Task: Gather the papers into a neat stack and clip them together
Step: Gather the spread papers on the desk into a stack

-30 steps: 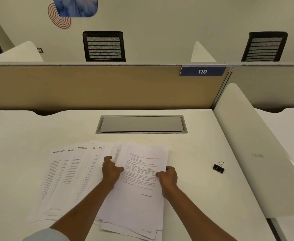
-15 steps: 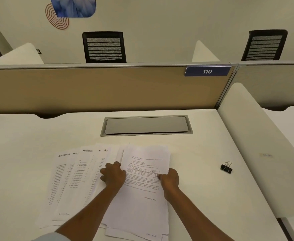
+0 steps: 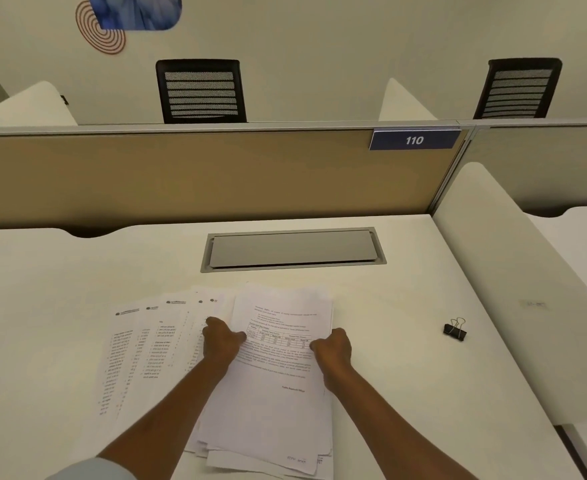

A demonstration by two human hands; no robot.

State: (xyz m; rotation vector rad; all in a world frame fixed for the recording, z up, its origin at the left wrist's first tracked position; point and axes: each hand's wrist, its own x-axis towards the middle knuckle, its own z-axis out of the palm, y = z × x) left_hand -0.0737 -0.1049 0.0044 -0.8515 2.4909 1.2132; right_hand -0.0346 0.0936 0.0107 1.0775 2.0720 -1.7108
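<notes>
White papers (image 3: 278, 375) lie gripped at both side edges by left (image 3: 223, 339) and right hands (image 3: 332, 348).

Taking the binder clip (image 3: 454, 330) as landmark: bare desk (image 3: 389, 375) lies open all around it, so a hand can come at it from the near side or from the left. Just to its right the white side divider (image 3: 514, 289) rises and blocks that approach. Well to its left the papers (image 3: 278, 393) and both forearms fill the desk's middle. Beyond and to its left sits the flush grey cable hatch (image 3: 292, 249), and behind that the tan partition (image 3: 181, 174) walls off the far edge.
</notes>
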